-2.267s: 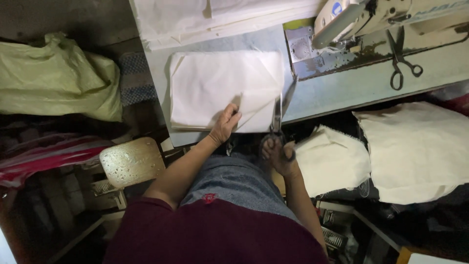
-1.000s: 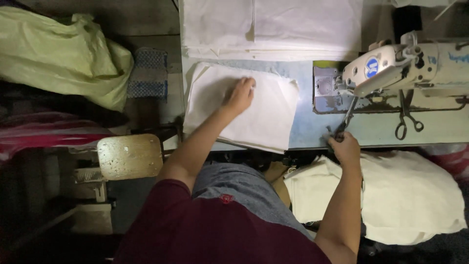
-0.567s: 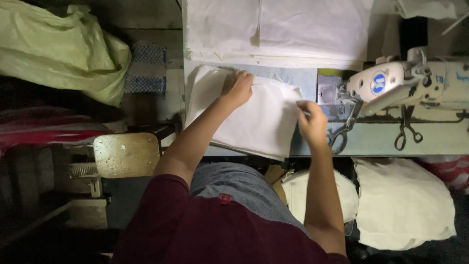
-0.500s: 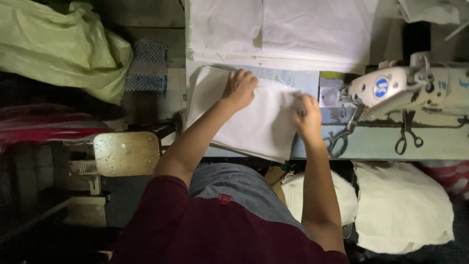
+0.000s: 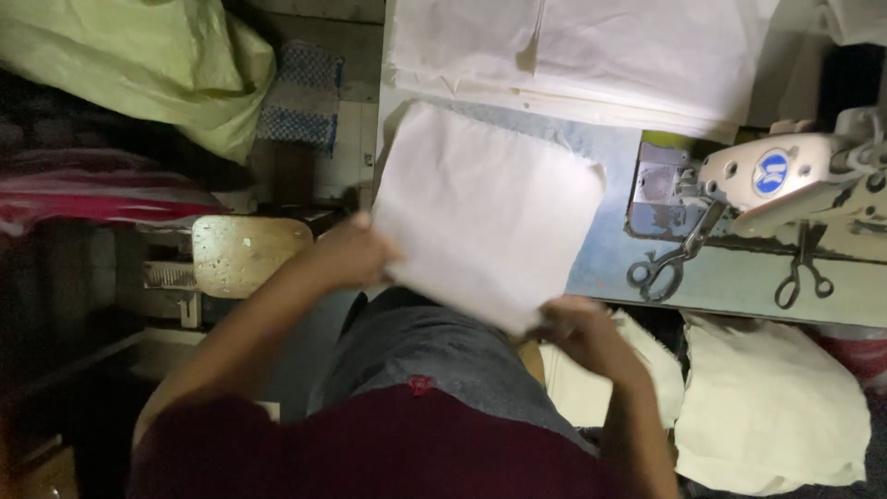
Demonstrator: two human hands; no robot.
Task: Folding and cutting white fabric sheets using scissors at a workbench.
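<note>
Left hand: the left hand [image 5: 356, 251] grips the near left corner of the white cloth [image 5: 485, 208], fingers pinched on its edge.
Right hand: the right hand [image 5: 577, 328] holds the near right corner of the same cloth, fingers closed on it; the hand is blurred.
Cloth: a squarish white piece, held between both hands, partly over the pale blue surface [image 5: 610, 249] and partly over the person's lap.
Sewing machine: a white sewing machine [image 5: 785, 180] stands on the surface to the right of the cloth, apart from it.
Scissors: one pair of scissors [image 5: 665, 263] lies just beside the machine's base; a second pair [image 5: 802, 277] lies farther right.
Fabric stack: white folded fabric [image 5: 591, 46] lies at the far edge of the surface.
Bag: a pale green bag [image 5: 157, 69] sits far left.
Stool: a worn wooden stool [image 5: 245, 254] stands near the left hand.
</note>
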